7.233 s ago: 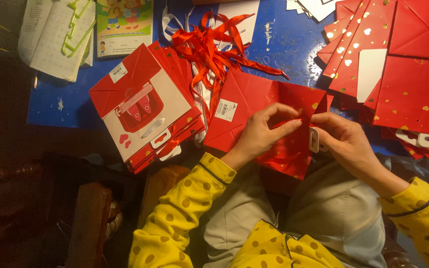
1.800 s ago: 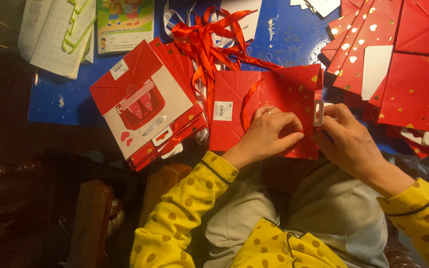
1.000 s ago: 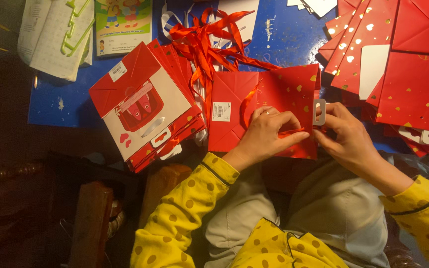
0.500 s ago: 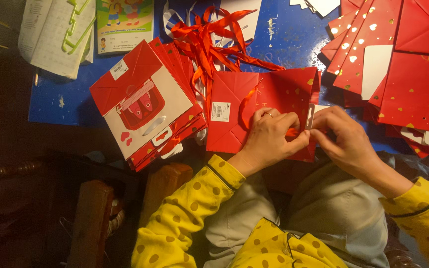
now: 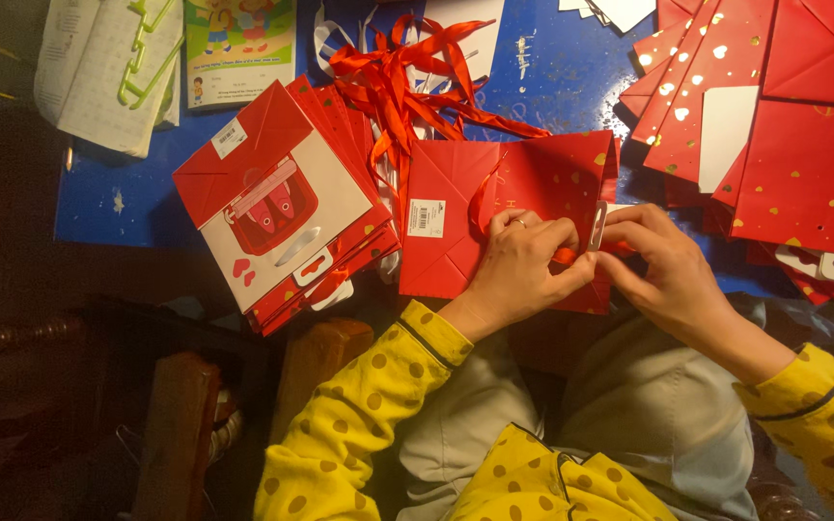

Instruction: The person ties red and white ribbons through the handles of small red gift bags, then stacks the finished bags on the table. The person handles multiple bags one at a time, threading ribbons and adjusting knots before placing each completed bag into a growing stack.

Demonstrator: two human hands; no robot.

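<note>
Red paper gift bag with gold hearts [image 5: 456, 207]: flat on blue tabletop [image 5: 571, 72]; light, creasable. Left hand [image 5: 523, 265] and right hand [image 5: 663, 270] pinch its red ribbon handle [image 5: 564, 256] at the top edge, probably the best hold.

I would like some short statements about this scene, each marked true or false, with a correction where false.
1. Both hands touch the red bag lying flat. True.
2. The left hand wears a ring. True.
3. The ribbons are green. False: they are red.
4. The stack of bags lies to the right of the right hand. False: it lies to the left of both hands.
5. The sleeves are plain white. False: they are yellow with darker dots.
6. The table under the bags is blue. True.
</note>
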